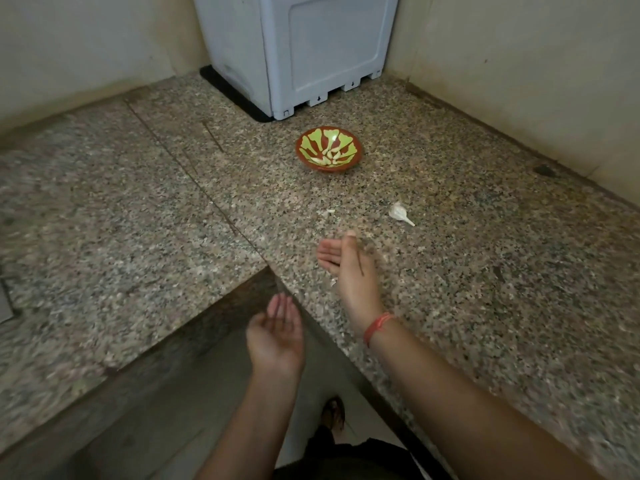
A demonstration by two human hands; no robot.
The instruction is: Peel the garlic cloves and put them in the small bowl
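Note:
A small brown bowl [328, 149] with a green pattern stands on the granite counter and holds several peeled garlic cloves [329, 157]. A piece of garlic with white skin [399, 213] lies to the right, in front of the bowl. A bit of peel [328, 212] lies left of it. My right hand [349, 265] rests edge-on on the counter, fingers straight, palm facing left, holding nothing. My left hand [277, 332] hovers just off the counter's edge, palm up and cupped, with nothing visible in it.
The speckled granite counter [485, 271] forms an L around me. A grey plastic appliance [304, 50] stands in the back corner behind the bowl. Walls close both sides. An orange thread band circles my right wrist [377, 327]. My foot [334, 415] shows on the floor below.

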